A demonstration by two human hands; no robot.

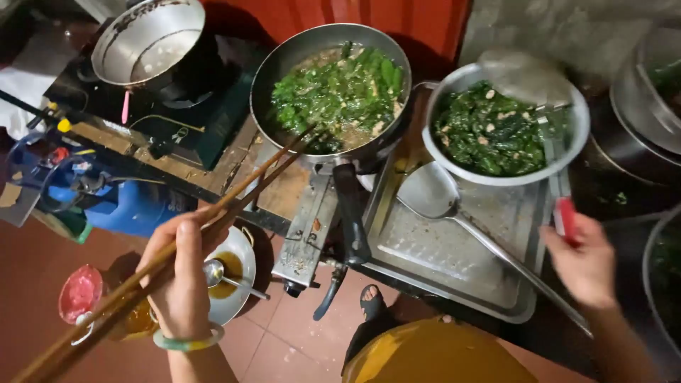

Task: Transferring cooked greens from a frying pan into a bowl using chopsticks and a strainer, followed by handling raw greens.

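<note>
Kitchen — gas stove (206, 113), frying pan (333, 92)

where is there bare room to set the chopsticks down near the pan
Free: the metal tray front, between the ladle and the pan handle. Crowded: the bowl of greens fills the tray's back, and the small sauce dish holds a spoon.

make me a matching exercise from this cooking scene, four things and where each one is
Things:
1. chopsticks
2. ladle
3. frying pan
4. red-handled skimmer

Places:
A. lying on the metal tray
B. in the right hand
C. on the stove, full of greens
D. in the left hand

Pairs: 1-D, 2-A, 3-C, 4-B
</note>
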